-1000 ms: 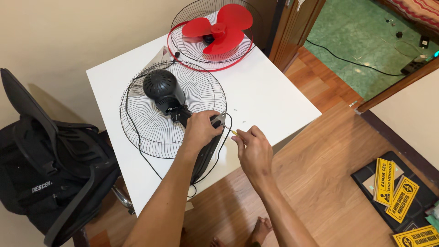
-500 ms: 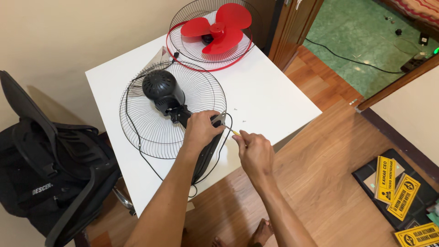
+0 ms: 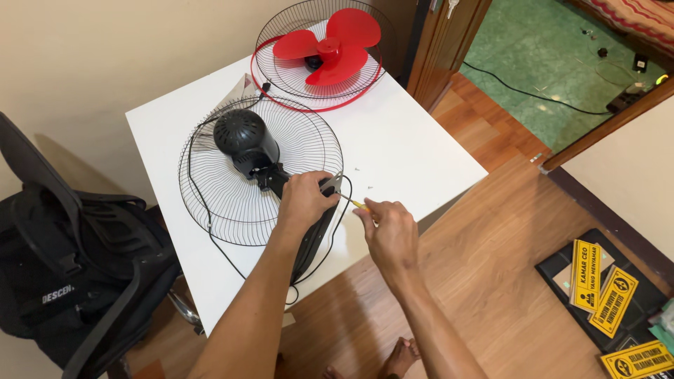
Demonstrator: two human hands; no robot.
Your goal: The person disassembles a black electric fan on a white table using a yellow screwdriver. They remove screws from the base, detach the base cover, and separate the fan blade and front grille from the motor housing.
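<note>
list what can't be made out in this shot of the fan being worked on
Head view only:
- Screwdriver: only a yellow sliver shows; the right hand hides its handle.
- Fan neck: the left hand covers the joint.
- Small screws on the white table: too small to tell type.
- Black chair: cut off by the left edge.

matt plastic motor housing [image 3: 239,137] – wire grille [image 3: 295,140], glossy table [image 3: 414,151]

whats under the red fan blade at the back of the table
The red fan blade lies on a round wire grille with a red rim, which rests on the white table. A dark hub shows just beneath the blade; what lies under its centre is covered.
</note>
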